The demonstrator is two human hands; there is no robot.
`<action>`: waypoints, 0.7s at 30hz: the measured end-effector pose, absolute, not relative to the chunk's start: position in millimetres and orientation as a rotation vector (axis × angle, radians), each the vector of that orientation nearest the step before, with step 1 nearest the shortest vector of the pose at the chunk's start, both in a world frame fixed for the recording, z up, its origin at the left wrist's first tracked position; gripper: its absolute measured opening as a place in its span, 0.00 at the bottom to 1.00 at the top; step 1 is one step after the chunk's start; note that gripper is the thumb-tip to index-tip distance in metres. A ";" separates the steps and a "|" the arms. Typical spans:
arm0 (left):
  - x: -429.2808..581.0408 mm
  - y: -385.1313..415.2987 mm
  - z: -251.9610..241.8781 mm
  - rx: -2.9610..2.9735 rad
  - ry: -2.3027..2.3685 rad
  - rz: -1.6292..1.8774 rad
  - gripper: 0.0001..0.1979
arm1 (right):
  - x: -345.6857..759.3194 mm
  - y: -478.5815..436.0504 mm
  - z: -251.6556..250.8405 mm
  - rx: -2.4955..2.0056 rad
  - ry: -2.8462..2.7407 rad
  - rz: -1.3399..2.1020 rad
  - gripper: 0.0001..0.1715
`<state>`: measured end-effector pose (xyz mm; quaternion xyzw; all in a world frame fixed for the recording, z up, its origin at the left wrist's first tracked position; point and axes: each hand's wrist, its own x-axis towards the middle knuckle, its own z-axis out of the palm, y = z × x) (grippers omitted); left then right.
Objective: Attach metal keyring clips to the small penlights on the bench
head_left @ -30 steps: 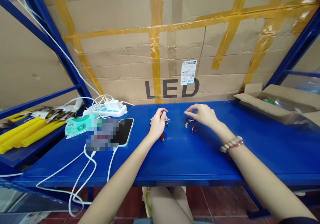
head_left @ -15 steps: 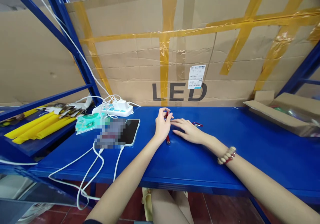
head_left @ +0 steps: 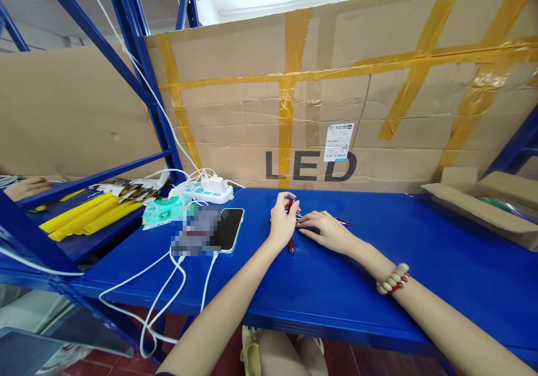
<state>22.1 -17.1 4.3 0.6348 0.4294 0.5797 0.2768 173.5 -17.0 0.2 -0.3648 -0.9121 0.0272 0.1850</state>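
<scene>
My left hand (head_left: 284, 222) is closed around a slim red pen-like stick (head_left: 291, 247), its lower dark-tipped end showing below the palm and its top above the fingers. To its right, my right hand (head_left: 325, 229) lies low on the blue tabletop with fingers stretched toward the left hand. Its fingertips rest by a small pale item too small to name. Behind the right hand lies another slim red object (head_left: 343, 221), partly covered by it.
On the left are a phone (head_left: 227, 230), white cables, a green packet (head_left: 162, 212) and a power strip (head_left: 225, 194). Yellow tubes (head_left: 90, 213) and another person's hand (head_left: 27, 188) are farther left. An open cardboard box (head_left: 483, 208) stands right. A large LED carton (head_left: 252, 124) backs the table.
The view has tilted up and shifted left, so things sit lower and farther right. My right fingertips have curled down slightly beside the left hand, which keeps its hold on the red stick.
</scene>
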 end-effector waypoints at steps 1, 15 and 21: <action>22.1 -17.2 4.4 1.707 1.155 1.560 0.04 | 174.4 -16.1 0.4 -1.037 -2.555 0.071 0.16; 23.3 -19.0 5.5 1.741 1.093 1.550 0.07 | 176.7 -17.7 2.7 -1.250 -2.382 0.156 0.09; 22.4 -20.3 7.3 1.738 1.109 1.516 0.08 | 177.3 -18.1 4.2 -1.276 -2.387 0.162 0.11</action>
